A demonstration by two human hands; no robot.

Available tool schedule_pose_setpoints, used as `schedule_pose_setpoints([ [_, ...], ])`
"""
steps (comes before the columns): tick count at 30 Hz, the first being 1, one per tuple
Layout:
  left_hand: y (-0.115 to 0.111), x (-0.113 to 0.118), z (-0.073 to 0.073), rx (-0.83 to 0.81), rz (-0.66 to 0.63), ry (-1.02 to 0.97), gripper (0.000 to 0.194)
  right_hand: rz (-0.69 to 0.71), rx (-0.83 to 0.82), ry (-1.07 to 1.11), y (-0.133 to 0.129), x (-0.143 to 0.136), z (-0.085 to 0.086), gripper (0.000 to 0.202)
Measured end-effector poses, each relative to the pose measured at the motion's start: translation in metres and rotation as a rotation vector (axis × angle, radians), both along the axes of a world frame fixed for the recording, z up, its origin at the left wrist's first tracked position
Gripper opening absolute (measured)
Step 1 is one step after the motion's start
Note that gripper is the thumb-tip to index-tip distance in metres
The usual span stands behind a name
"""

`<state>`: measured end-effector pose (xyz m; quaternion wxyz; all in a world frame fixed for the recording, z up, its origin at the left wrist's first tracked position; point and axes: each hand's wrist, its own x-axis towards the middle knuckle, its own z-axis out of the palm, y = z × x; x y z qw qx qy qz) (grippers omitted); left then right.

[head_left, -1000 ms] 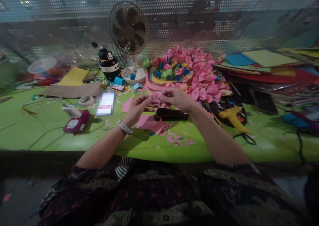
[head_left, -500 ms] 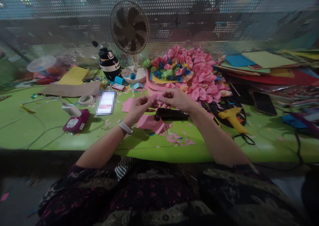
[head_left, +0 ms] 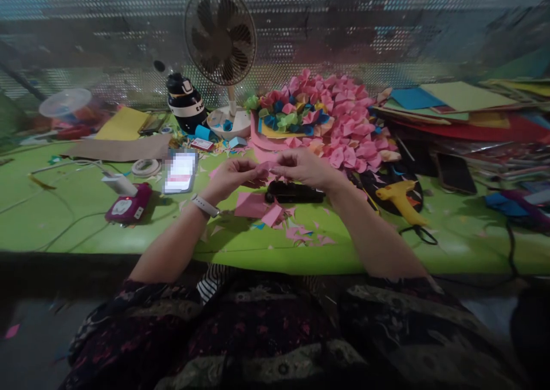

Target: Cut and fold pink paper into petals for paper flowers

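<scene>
Between my two hands is a small piece of pink paper [head_left: 267, 165], mostly covered by fingers. My left hand [head_left: 234, 177], with a white watch on its wrist, pinches it from the left. From the other side, my right hand [head_left: 301, 169] grips it between thumb and fingertips. Just below the hands a black stapler [head_left: 294, 193] lies on the green table. Pink paper squares [head_left: 251, 205] and pink scraps [head_left: 301, 234] are scattered in front of it. Behind the hands rises a heap of folded pink paper flowers [head_left: 352, 115], with blue, green and orange ones at its left.
A fan [head_left: 221, 38] and a black bottle [head_left: 184, 106] stand at the back. To the left are a phone [head_left: 180, 172] and a purple power box [head_left: 131, 204] with cables. A yellow glue gun [head_left: 401, 201] and stacked coloured paper [head_left: 464, 103] occupy the right.
The pink paper shows less between my fingers, and my left hand has shifted slightly left and lies flatter. The camera view has tilted a little, so the background sits higher.
</scene>
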<state>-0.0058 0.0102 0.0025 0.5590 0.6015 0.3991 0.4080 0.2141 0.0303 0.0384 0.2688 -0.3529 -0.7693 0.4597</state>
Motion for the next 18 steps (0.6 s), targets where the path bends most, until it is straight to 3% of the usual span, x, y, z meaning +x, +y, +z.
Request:
schedule_pose_setpoints([
  [18, 0.0057, -0.0001, -0.0076, -0.068, 0.044, -0.114, 0.036, -0.047, -0.046, 0.038, -0.0011, -0.0030, 0.0008, 0.030],
])
